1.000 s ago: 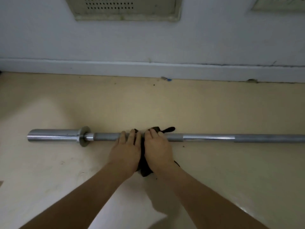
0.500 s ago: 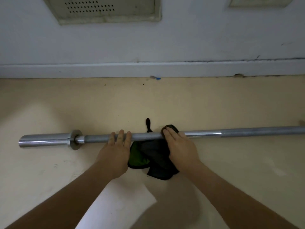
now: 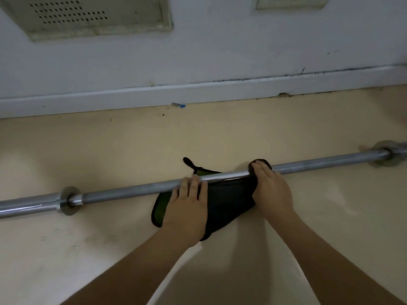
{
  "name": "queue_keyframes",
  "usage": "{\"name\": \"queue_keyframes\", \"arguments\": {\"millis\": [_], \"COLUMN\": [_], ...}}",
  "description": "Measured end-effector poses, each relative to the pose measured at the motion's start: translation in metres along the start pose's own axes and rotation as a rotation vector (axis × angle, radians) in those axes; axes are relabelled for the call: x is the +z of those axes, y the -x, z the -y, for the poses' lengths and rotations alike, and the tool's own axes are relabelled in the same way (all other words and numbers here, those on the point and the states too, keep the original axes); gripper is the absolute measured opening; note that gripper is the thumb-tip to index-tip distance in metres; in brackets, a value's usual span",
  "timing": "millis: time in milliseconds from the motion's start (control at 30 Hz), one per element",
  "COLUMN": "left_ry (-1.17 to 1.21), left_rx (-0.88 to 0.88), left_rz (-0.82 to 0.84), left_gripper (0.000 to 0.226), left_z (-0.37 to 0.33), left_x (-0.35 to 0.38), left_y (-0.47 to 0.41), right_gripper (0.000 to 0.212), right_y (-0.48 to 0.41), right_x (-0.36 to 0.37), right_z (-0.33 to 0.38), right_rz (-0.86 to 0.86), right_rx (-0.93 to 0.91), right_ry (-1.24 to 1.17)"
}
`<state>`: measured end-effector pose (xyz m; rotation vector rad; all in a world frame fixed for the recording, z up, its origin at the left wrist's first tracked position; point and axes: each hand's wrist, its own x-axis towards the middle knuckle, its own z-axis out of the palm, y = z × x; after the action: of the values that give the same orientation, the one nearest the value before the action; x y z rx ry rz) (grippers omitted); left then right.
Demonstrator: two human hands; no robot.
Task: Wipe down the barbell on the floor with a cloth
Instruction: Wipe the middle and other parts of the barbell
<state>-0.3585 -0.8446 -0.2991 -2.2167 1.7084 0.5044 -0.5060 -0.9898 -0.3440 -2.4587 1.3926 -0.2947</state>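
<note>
On the floor [image 3: 110, 146] by the wall [image 3: 220, 51], the barbell [image 3: 132, 191] is steadied by the left hand [image 3: 189, 205], fingers laid flat, while the right hand [image 3: 271, 190] — curled round the cloth [image 3: 229, 199] on the shaft — has slid rightward away from it, so wiping now advances toward the far collar [image 3: 387, 154].

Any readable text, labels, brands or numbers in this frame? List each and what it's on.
None readable.
Barbell: no marking visible.
Cloth: no label or logo shows.
Vent panel: holes only, no text.
Wall plate, top right: cut off and blurred, nothing legible.
</note>
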Motion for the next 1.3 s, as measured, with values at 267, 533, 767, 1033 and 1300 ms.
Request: {"name": "queue_keyframes", "arguments": {"millis": [267, 533, 767, 1033, 1300], "left_ry": [-0.026, -0.003, -0.003, 0.036, -0.136], "left_rx": [0.019, -0.035, -0.043, 0.073, 0.045], "left_rz": [0.010, -0.022, 0.006, -0.003, 0.099], "left_gripper": [0.093, 0.096, 0.093, 0.092, 0.082], "left_z": [0.018, 0.014, 0.021, 0.032, 0.078], "left_x": [-0.005, -0.013, -0.016, -0.009, -0.020], "left_y": [-0.006, -0.033, -0.044, -0.032, 0.005], "right_gripper": [0.059, 0.057, 0.050, 0.060, 0.045], "right_y": [0.008, -0.011, -0.033, -0.008, 0.007], "right_x": [0.010, 0.021, -0.006, 0.026, 0.048], "right_z": [0.045, 0.036, -0.027, 0.046, 0.110], "right_rz": [0.103, -0.002, -0.138, 0.048, -0.077], "right_rx": [-0.211, 0.082, 0.250, -0.183, 0.121], "right_ry": [-0.100, -0.179, -0.215, -0.268, -0.380]}}
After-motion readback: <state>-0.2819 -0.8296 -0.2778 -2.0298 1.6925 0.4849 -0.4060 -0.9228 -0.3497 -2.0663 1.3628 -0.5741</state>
